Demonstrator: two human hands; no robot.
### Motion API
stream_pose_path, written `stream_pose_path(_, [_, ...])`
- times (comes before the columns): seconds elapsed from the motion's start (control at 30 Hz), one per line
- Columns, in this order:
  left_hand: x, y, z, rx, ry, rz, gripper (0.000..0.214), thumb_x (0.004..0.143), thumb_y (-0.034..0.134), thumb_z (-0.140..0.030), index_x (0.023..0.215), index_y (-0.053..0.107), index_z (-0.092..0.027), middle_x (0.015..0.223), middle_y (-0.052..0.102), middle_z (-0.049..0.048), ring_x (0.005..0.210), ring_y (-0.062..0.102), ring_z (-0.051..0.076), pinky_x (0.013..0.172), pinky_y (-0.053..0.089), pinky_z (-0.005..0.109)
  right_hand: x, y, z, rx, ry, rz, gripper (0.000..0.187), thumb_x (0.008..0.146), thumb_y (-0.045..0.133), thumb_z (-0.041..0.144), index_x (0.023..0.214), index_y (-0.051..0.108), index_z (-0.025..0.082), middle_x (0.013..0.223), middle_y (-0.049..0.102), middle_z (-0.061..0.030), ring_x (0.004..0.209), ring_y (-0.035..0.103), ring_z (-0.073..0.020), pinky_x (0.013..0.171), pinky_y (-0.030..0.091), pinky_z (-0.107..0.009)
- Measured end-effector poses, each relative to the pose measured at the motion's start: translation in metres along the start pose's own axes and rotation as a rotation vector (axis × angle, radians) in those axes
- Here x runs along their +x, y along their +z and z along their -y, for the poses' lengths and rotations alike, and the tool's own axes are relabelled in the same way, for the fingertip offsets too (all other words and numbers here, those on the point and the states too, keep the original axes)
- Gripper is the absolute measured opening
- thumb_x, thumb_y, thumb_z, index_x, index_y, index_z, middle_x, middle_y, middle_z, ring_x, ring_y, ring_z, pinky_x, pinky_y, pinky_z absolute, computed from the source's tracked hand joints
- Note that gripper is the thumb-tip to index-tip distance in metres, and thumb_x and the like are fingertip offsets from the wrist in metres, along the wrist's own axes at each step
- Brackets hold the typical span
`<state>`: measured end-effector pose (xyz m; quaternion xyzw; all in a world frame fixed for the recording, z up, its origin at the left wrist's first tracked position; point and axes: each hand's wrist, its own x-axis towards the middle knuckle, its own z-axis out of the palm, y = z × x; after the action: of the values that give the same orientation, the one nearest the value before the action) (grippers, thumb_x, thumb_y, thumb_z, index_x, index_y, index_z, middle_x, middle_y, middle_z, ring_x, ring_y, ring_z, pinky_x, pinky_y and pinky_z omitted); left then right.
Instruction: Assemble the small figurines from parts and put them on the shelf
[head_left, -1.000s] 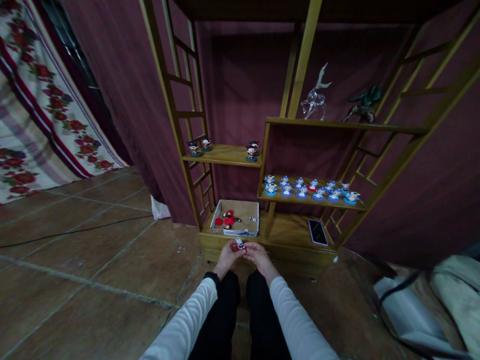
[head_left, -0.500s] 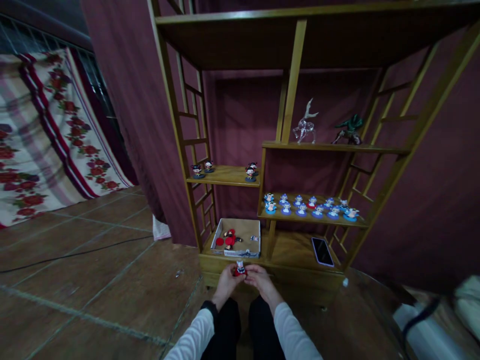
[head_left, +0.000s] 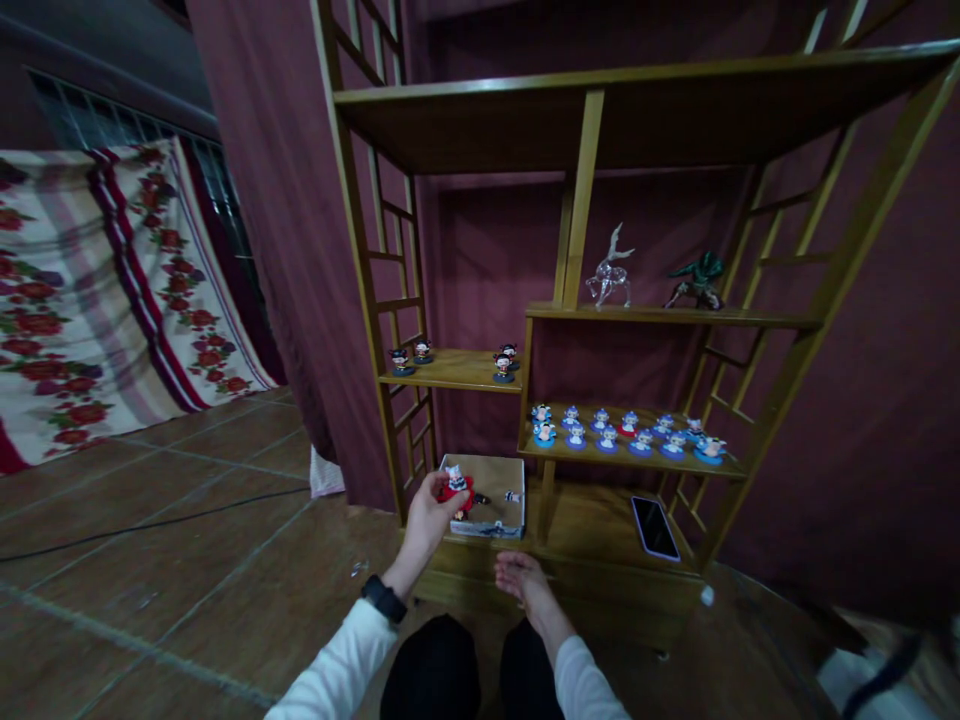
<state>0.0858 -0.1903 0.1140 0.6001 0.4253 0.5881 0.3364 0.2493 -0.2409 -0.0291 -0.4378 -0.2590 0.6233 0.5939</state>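
Note:
My left hand pinches a small white-headed figurine with a red base and holds it over the left side of a shallow cardboard box. Inside the box lie red and black figurine pieces, partly hidden by my left hand, and a small white-and-dark figurine toward the right. My right hand is in front of the shelf unit's base, below the box, its fingers stretched out with nothing in them.
On the wooden shelf's ends stand several dark-haired figurines. Two rows of blue and purple figurines fill the shelf at right. Above them are a clear deer figure and a green-and-brown figure. A phone lies at lower right.
My hands have separated. The left has carried the figurine up and left over the box; the right has let go and stays low. The view has tilted upward slightly.

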Motion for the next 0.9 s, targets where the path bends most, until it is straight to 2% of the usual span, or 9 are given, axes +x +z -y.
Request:
stream_pose_path(0.2, [0.063,-0.001,-0.086,0.068,0.238,-0.063,0.045,0.064,0.068,-0.033,0.102,0.05,-0.016,0.093,0.063,0.0056,0.082,0.06,0.016,0.077,0.046,0.029,-0.007,-0.001,0.004,-0.018,-0.014,0.02,0.033,0.045,0.076,0.032,0.071,0.064,0.016,0.067,0.065,-0.0043,0.062,0.06,-0.0154,0.065,0.047,-0.032])
stream_pose_path(0.3, [0.101,0.002,-0.117,0.237,0.297,-0.119,0.045,0.065,0.067,-0.032,0.103,0.051,-0.015,0.096,0.063,0.0068,0.086,0.059,0.017,0.08,0.044,0.03,-0.009,-0.001,0.005,-0.015,-0.031,0.026,0.034,0.046,0.075,0.033,0.073,0.064,0.016,0.07,0.065,-0.0049,0.065,0.061,-0.0161,0.066,0.047,-0.032])
stream_pose_path(0.37, [0.129,0.005,-0.129,0.364,0.341,-0.134,0.048,0.064,0.067,-0.033,0.105,0.051,-0.015,0.099,0.062,0.0076,0.088,0.059,0.017,0.08,0.043,0.03,-0.01,-0.002,0.005,-0.013,-0.043,0.024,0.034,0.046,0.075,0.034,0.074,0.064,0.016,0.071,0.065,-0.0051,0.065,0.061,-0.0166,0.065,0.047,-0.031])
stream_pose_path(0.43, [0.157,0.011,-0.136,0.469,0.373,-0.13,0.05,0.064,0.068,-0.034,0.107,0.051,-0.014,0.1,0.062,0.0087,0.089,0.058,0.018,0.08,0.042,0.03,-0.008,-0.002,0.005,-0.015,-0.048,0.008,0.033,0.046,0.075,0.034,0.072,0.064,0.017,0.069,0.065,-0.0049,0.064,0.061,-0.0167,0.064,0.047,-0.031])
stream_pose_path(0.6, [0.209,0.033,-0.134,0.616,0.284,-0.084,0.053,0.061,0.07,-0.034,0.106,0.052,-0.013,0.099,0.063,0.0108,0.088,0.058,0.019,0.076,0.041,0.028,-0.003,-0.006,0.004,-0.002,-0.057,-0.018,0.029,0.046,0.074,0.036,0.068,0.064,0.019,0.068,0.065,-0.0035,0.063,0.061,-0.0168,0.062,0.047,-0.031])
stream_pose_path(0.77, [0.234,0.056,-0.124,0.639,0.225,-0.019,0.05,0.059,0.072,-0.031,0.102,0.054,-0.013,0.097,0.064,0.0103,0.088,0.058,0.019,0.075,0.04,0.026,0.004,-0.014,0.0,0.049,-0.083,-0.003,0.033,0.045,0.076,0.039,0.069,0.065,0.021,0.069,0.064,-0.0035,0.064,0.061,-0.0172,0.063,0.048,-0.032])
stream_pose_path(0.9, [0.244,0.063,-0.114,0.683,0.13,0.045,0.046,0.054,0.075,-0.033,0.091,0.055,-0.013,0.089,0.065,0.0107,0.087,0.059,0.022,0.074,0.04,0.027,0.004,-0.017,0.002,0.062,-0.089,-0.002,0.033,0.046,0.076,0.041,0.071,0.065,0.022,0.071,0.064,-0.004,0.065,0.061,-0.0181,0.065,0.049,-0.034])
